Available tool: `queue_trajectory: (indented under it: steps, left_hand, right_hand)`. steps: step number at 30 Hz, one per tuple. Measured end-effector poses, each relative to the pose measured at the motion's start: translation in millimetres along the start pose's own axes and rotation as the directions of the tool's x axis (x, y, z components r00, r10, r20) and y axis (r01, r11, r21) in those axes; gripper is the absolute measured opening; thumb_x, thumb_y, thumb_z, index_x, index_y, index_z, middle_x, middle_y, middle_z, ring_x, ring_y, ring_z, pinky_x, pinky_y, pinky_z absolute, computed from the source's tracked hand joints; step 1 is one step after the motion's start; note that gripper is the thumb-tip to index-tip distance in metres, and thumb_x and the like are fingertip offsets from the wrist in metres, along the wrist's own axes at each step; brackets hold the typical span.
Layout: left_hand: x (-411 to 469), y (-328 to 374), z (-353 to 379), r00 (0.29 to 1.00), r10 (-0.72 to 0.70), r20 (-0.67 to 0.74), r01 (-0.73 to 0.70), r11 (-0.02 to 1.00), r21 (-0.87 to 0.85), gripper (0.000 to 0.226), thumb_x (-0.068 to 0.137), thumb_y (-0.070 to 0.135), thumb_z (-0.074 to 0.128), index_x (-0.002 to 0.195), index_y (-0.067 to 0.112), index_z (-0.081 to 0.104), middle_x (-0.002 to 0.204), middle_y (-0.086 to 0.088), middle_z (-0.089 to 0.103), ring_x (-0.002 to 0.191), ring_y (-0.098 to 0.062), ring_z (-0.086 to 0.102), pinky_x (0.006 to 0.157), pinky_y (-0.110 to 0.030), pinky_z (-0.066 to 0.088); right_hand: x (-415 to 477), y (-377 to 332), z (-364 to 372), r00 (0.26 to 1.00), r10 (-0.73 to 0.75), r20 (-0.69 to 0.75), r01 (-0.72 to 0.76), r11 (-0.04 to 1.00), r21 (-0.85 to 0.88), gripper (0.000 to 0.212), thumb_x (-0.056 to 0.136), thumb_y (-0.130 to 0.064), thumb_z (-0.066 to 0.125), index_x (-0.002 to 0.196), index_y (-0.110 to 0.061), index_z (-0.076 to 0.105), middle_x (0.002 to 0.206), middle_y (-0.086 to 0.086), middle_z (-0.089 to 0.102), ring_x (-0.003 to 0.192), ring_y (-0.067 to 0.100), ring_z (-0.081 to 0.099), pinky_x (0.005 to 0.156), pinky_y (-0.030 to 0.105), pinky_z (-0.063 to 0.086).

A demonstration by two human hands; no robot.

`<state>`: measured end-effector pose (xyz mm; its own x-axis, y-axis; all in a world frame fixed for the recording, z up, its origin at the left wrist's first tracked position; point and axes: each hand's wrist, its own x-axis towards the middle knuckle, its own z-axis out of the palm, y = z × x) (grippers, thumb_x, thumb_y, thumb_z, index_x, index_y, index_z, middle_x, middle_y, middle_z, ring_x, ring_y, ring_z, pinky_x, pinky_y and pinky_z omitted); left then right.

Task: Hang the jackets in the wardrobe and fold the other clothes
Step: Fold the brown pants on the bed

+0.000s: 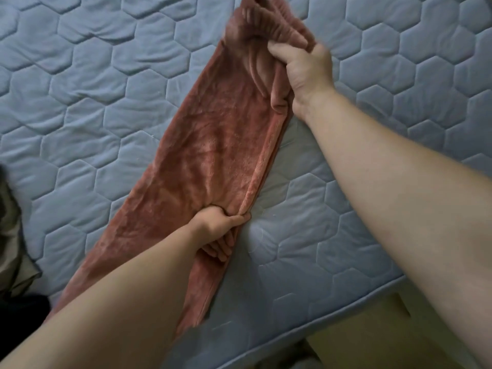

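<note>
A long pink fleece garment [210, 145] lies in a narrow strip across the blue quilted bed [80, 83], running from the near left to the far middle. My left hand [221, 230] grips its right edge near the middle, thumb on top and fingers tucked under the fabric. My right hand [306, 67] grips the bunched, ribbed far end and holds it lifted off the bed. The garment's top end runs out of view.
The bed's near edge [306, 315] runs diagonally at the lower right, with a yellowish floor [372, 342] beyond it. A grey and dark pile of other clothes [13, 249] lies at the left edge of the bed.
</note>
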<state>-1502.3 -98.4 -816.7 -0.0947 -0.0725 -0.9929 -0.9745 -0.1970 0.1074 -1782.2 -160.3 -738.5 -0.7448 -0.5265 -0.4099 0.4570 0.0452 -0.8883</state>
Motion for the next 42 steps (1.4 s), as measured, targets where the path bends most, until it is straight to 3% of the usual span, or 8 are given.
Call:
queue_trajectory:
  steps: [7, 11, 15, 22, 28, 34, 39, 42]
  left_hand:
    - [-46.4, 14.7, -42.9, 0.859, 0.065, 0.507, 0.074, 0.966, -0.248, 0.074, 0.083, 0.063, 0.056, 0.126, 0.003, 0.066, 0.123, -0.014, 0.072, 0.108, -0.032, 0.072, 0.064, -0.028, 0.06]
    - [-98.1, 0.7, -61.1, 0.916, 0.353, 0.189, -0.078, 0.621, -0.78, 0.063, 0.098, 0.061, 0.041, 0.129, 0.008, 0.058, 0.116, -0.016, 0.071, 0.1, -0.03, 0.071, 0.062, -0.03, 0.063]
    - [-152.2, -67.8, -86.6, 0.777, 0.629, -0.033, -0.209, 0.207, -0.956, 0.085, 0.088, 0.08, 0.031, 0.124, 0.011, 0.064, 0.118, -0.015, 0.068, 0.115, -0.033, 0.063, 0.094, -0.045, 0.056]
    - [-191.4, -202.5, -72.8, 0.935, 0.301, -0.189, -0.288, 0.332, -0.898, 0.045, 0.091, 0.058, 0.058, 0.067, 0.02, 0.065, 0.066, -0.004, 0.06, 0.065, -0.018, 0.06, 0.069, -0.032, 0.05]
    - [-212.5, -297.4, -53.0, 0.989, -0.045, -0.141, -0.091, 0.564, -0.821, 0.029, 0.083, 0.035, 0.062, 0.06, 0.017, 0.059, 0.064, -0.006, 0.061, 0.058, -0.022, 0.059, 0.075, -0.035, 0.051]
    - [-226.5, -383.7, -37.3, 0.932, -0.18, -0.315, -0.258, 0.284, -0.924, 0.02, 0.081, -0.008, 0.044, 0.081, -0.002, 0.063, 0.069, -0.017, 0.06, 0.049, -0.024, 0.061, 0.049, -0.033, 0.057]
    - [-220.6, -445.3, -15.8, 0.939, -0.163, -0.303, -0.284, 0.128, -0.95, 0.025, 0.09, 0.023, 0.073, 0.104, 0.002, 0.073, 0.091, -0.012, 0.074, 0.081, -0.026, 0.073, 0.075, -0.037, 0.061]
    - [-212.2, -464.5, 2.4, 0.952, -0.186, -0.242, -0.205, 0.195, -0.959, 0.032, 0.084, 0.022, 0.081, 0.106, 0.0, 0.075, 0.085, -0.014, 0.074, 0.067, -0.024, 0.068, 0.064, -0.033, 0.057]
  right_hand:
    - [-95.5, -5.1, 11.2, 0.983, -0.179, 0.028, 0.179, 0.939, -0.295, 0.037, 0.063, -0.027, 0.089, 0.091, -0.014, 0.067, 0.088, 0.004, 0.076, 0.087, 0.025, 0.074, 0.083, 0.049, 0.06]
    - [-182.8, 7.0, 18.3, 0.933, -0.293, 0.209, 0.359, 0.754, -0.55, 0.046, 0.071, -0.025, 0.087, 0.112, -0.013, 0.069, 0.096, -0.005, 0.075, 0.089, 0.01, 0.071, 0.086, 0.031, 0.057]
    - [-288.8, 39.7, 27.9, 0.829, -0.27, 0.49, 0.548, 0.563, -0.618, 0.052, 0.07, -0.011, 0.08, 0.12, -0.008, 0.067, 0.105, 0.006, 0.075, 0.097, 0.025, 0.069, 0.088, 0.032, 0.054]
    - [-432.7, 118.6, 47.7, 0.644, 0.007, 0.765, 0.726, 0.312, -0.613, 0.058, 0.069, -0.009, 0.074, 0.126, -0.005, 0.063, 0.122, 0.013, 0.069, 0.125, 0.033, 0.06, 0.108, 0.046, 0.045]
    - [-516.2, 164.1, 60.7, 0.556, 0.134, 0.82, 0.779, 0.261, -0.571, 0.052, 0.077, -0.006, 0.074, 0.128, -0.003, 0.063, 0.127, 0.015, 0.068, 0.126, 0.037, 0.06, 0.105, 0.048, 0.049]
    - [-577.7, 194.4, 86.3, 0.471, 0.244, 0.847, 0.808, 0.265, -0.526, 0.056, 0.085, -0.006, 0.068, 0.139, -0.003, 0.055, 0.141, 0.016, 0.059, 0.137, 0.038, 0.05, 0.111, 0.047, 0.044]
    - [-618.0, 221.5, 106.7, 0.443, 0.319, 0.838, 0.813, 0.251, -0.526, 0.052, 0.093, -0.007, 0.063, 0.143, -0.004, 0.051, 0.148, 0.014, 0.053, 0.141, 0.035, 0.046, 0.115, 0.045, 0.041]
    - [-628.5, 236.4, 110.6, 0.438, 0.399, 0.805, 0.799, 0.237, -0.553, 0.044, 0.103, -0.014, 0.053, 0.145, -0.005, 0.048, 0.152, 0.013, 0.049, 0.147, 0.032, 0.037, 0.119, 0.043, 0.034]
